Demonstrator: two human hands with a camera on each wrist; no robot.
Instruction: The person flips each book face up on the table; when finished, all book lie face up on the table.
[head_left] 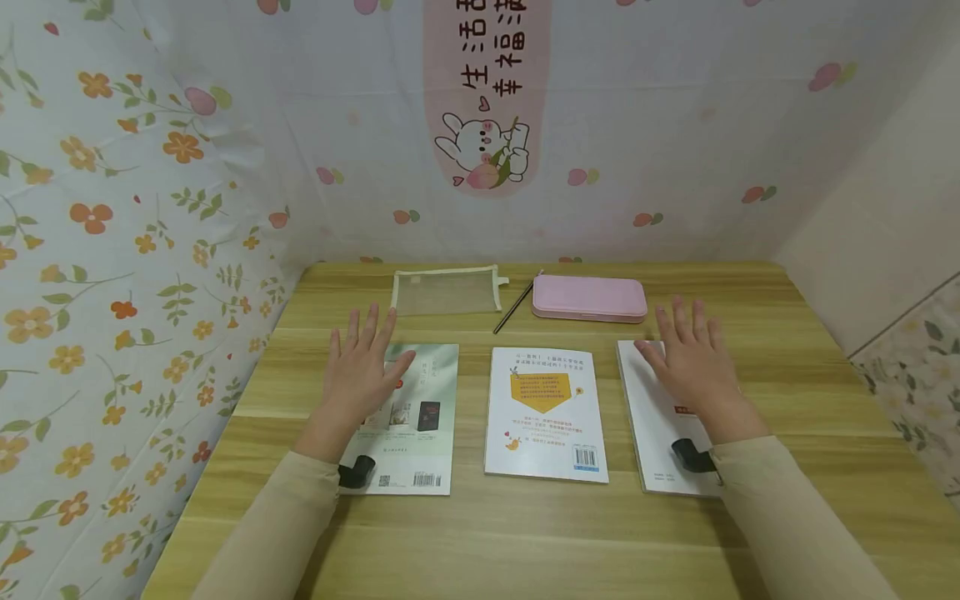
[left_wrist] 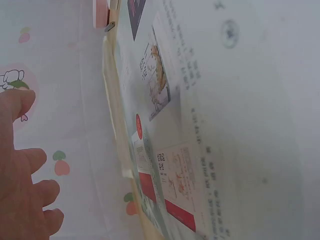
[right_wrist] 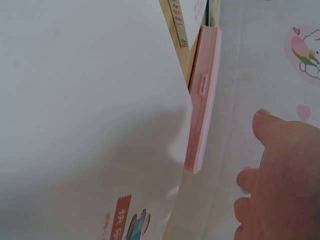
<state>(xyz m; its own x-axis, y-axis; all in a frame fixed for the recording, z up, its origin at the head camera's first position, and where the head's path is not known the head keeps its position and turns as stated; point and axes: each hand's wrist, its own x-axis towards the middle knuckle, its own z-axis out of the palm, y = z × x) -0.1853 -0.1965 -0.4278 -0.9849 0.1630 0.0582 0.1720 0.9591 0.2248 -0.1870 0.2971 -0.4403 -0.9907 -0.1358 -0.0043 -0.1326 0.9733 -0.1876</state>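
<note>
My left hand (head_left: 360, 371) hovers with spread fingers above a pale green book (head_left: 435, 383) on the left, partly hiding it. On the right, my right hand (head_left: 693, 367) is held over a white book (head_left: 652, 433), its fingers apart and straight. Neither hand holds anything. Between them lies a thin white booklet (head_left: 543, 458) with a yellow printed shape. In the left wrist view the green book's printed cover (left_wrist: 240, 125) fills the right side. The white book's cover (right_wrist: 90, 100) takes up most of the right wrist view.
Behind the books lie a mesh zip pouch (head_left: 446, 293), a dark slim pen (head_left: 513, 308) and a pink pencil case (head_left: 588, 298). They share the wooden table (head_left: 510, 542). A patterned curtain (head_left: 360, 108) hangs along the back and left.
</note>
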